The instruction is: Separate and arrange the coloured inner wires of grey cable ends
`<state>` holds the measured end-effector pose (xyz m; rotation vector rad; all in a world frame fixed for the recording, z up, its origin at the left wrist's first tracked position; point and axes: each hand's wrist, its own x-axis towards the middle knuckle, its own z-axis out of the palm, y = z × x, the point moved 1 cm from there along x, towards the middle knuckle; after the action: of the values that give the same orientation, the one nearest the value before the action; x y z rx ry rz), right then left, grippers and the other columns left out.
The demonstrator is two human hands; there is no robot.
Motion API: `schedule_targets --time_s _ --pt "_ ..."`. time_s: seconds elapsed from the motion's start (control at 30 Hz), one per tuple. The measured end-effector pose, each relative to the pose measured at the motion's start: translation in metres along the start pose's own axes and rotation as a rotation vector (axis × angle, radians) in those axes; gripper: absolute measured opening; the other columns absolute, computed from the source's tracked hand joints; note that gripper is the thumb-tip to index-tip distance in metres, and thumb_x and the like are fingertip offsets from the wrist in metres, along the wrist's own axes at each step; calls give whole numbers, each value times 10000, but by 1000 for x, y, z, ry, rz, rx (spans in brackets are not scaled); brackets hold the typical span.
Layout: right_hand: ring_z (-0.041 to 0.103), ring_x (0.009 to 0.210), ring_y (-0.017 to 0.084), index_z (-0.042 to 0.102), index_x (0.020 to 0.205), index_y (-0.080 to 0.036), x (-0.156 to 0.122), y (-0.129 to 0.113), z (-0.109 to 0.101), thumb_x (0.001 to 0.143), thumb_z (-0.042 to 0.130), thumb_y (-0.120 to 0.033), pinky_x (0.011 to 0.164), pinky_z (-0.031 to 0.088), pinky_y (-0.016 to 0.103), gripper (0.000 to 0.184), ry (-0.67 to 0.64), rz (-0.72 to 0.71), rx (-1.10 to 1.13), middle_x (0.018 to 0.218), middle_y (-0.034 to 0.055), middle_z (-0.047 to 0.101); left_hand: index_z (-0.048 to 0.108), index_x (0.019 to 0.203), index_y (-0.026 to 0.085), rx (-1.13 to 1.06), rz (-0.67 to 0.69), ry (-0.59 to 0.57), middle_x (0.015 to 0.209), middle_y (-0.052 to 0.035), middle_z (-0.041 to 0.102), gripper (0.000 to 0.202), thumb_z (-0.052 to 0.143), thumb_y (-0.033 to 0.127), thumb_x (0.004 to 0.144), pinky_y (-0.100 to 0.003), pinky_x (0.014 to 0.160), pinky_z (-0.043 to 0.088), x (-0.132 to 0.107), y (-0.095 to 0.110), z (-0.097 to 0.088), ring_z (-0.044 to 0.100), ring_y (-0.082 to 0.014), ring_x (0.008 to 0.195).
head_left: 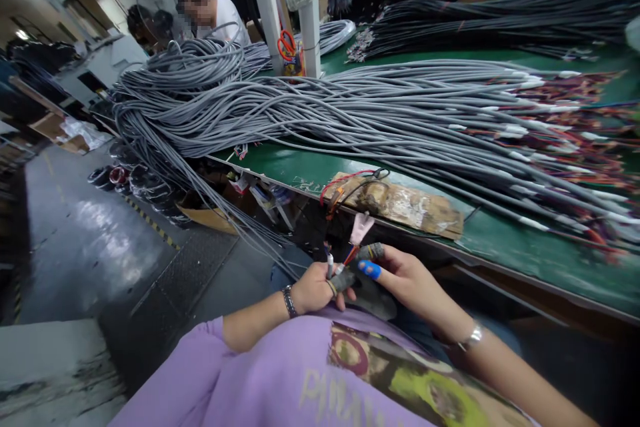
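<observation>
My left hand (316, 288) is closed around the end of a grey cable (295, 265), with white sleeving (330, 265) showing above its fingers. Short coloured wires (351, 253), red and orange among them, stick out from the grip. My right hand (400, 273) pinches at these wires from the right; its exact hold is partly hidden. Grey covers wrap some fingertips on both hands, and blue tape (370, 269) is around my right thumb. Just beyond the fingers, a pale pink tag-like piece (361, 228) hangs at the table edge.
A large bundle of grey cables (300, 103) covers much of the green table (280, 159), stripped ends to the right. A taped wooden block (400, 203) lies at the near edge. Black cables (460, 27) lie behind. Orange-handled scissors (287, 45) stand by a post. Another person (227, 19) sits far left.
</observation>
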<state>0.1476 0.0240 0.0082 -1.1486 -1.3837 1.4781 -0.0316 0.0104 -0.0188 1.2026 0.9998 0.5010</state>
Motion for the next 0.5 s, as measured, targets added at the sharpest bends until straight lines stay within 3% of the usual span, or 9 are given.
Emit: schedule_targets --time_s 0.13,0.3,0.5 --pt "572 568 165 681 700 -213 -1 4 9 666 772 -446 552 488 279 252 66 37 88 651 22 673 632 661 136 57 32 -61 544 -30 602 547 606 679 720 -222 535 413 -2 -2 1 538 -112 495" --pt "566 588 166 698 676 -211 0 9 10 651 773 -422 593 477 287 225 75 35 80 644 17 667 626 836 131 -13 140 31 742 -68 653 551 531 672 792 -221 600 453 -6 2 -3 613 -124 632" --pt "582 643 184 698 679 -217 -1 11 14 659 762 -434 645 491 305 227 79 27 75 690 26 686 544 714 149 -21 42 50 599 -19 596 506 560 651 780 -176 424 378 -7 4 -1 578 -95 471"
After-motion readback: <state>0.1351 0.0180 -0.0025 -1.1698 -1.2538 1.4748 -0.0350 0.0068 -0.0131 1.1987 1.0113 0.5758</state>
